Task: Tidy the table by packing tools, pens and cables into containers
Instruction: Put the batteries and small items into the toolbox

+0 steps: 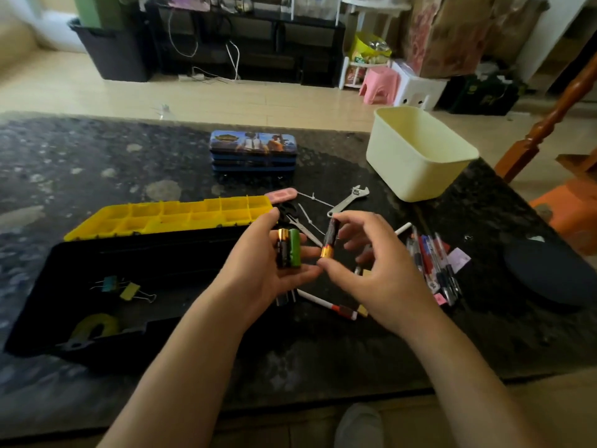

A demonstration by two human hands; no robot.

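My left hand point(258, 273) cups two batteries point(288, 248), one black and gold, one green, standing upright in the palm. Just to the right, my right hand point(371, 270) pinches a third black and gold battery point(329, 238) between thumb and fingertips, close to the left hand. Both hands hover over the dark stone table point(97, 163). To the left lies the open black toolbox point(129, 286) with its yellow compartment lid point(168, 216). A bunch of pens point(433, 263) lies to the right of my hands.
An adjustable wrench point(349, 200), scissors point(297, 221) and cable ties lie behind my hands. A cream plastic bin point(416, 156) stands at the back right, stacked pencil tins point(252, 150) at the back centre. Binder clips point(126, 289) and a tape roll point(95, 326) are in the toolbox. A black round object point(549, 273) sits far right.
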